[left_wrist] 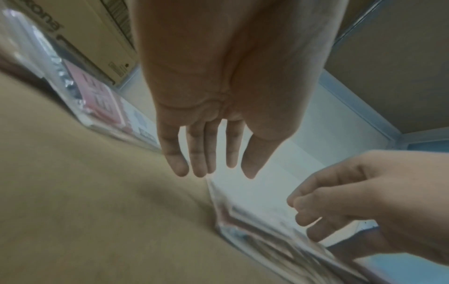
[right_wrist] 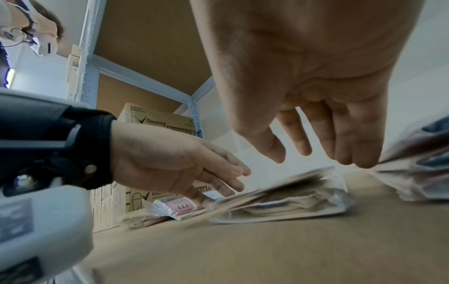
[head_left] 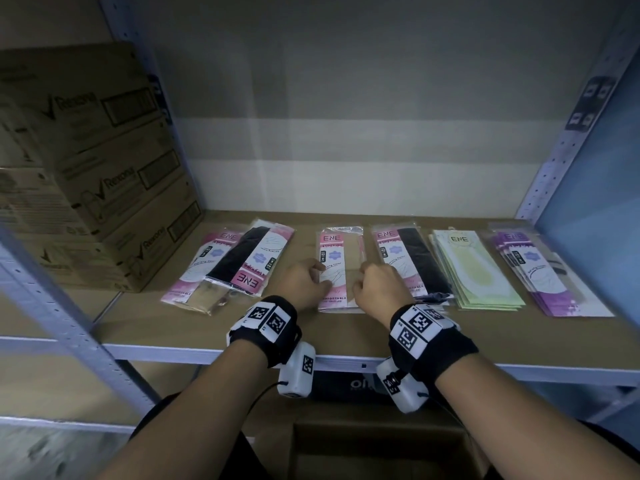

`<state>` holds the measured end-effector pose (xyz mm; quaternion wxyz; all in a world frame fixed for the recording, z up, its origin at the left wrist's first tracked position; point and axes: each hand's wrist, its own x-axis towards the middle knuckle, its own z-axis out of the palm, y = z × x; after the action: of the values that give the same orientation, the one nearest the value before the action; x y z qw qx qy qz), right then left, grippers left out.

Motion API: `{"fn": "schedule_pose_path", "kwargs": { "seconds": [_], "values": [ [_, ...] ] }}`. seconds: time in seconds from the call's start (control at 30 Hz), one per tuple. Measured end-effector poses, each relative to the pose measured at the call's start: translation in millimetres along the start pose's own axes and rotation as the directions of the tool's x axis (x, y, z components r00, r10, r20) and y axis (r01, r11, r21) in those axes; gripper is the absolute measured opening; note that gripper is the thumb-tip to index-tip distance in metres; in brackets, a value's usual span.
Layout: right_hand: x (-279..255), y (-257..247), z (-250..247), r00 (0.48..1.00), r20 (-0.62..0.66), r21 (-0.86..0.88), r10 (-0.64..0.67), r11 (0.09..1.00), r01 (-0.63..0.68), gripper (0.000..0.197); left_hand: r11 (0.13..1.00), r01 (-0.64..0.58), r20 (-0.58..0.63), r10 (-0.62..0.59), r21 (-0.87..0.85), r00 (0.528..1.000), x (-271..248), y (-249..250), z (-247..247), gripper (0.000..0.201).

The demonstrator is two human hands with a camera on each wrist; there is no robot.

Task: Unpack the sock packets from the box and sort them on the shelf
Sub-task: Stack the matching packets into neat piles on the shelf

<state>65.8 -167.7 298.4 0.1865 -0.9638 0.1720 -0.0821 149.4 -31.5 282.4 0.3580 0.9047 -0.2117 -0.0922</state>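
A pink-labelled packet of beige socks lies flat in the middle of the brown shelf board. My left hand hovers at its left edge with straight fingers; in the right wrist view the fingertips of that hand touch the packet. My right hand hangs over the packet's right edge with loosely bent fingers and holds nothing. The open cardboard box sits below the shelf, between my forearms.
Other packets lie in a row: pink with black socks at the left and right of centre, a green stack, a purple stack. Stacked Rexona cartons fill the shelf's left end. Metal posts frame the bay.
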Motion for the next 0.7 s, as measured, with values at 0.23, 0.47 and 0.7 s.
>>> {"fn": "schedule_pose_path", "kwargs": {
  "seconds": [0.23, 0.47, 0.7],
  "values": [
    [-6, -24, -9, 0.995, -0.043, -0.025, -0.090, 0.996, 0.089, 0.025, 1.000, -0.013, -0.155, 0.014, 0.011, 0.988, -12, -8, -43, 0.027],
    [3, -88, 7, 0.977, 0.205, 0.160, -0.052, 0.987, 0.019, 0.025, 0.993, 0.115, -0.283, -0.108, 0.007, 0.953, -39, -60, -104, 0.024],
    [23, -146, 33, 0.925, 0.379, 0.179, -0.040, 0.983, -0.031, 0.029, 0.952, 0.304, -0.291, -0.299, -0.029, 0.909, -53, -119, -150, 0.033]
  ]
}}
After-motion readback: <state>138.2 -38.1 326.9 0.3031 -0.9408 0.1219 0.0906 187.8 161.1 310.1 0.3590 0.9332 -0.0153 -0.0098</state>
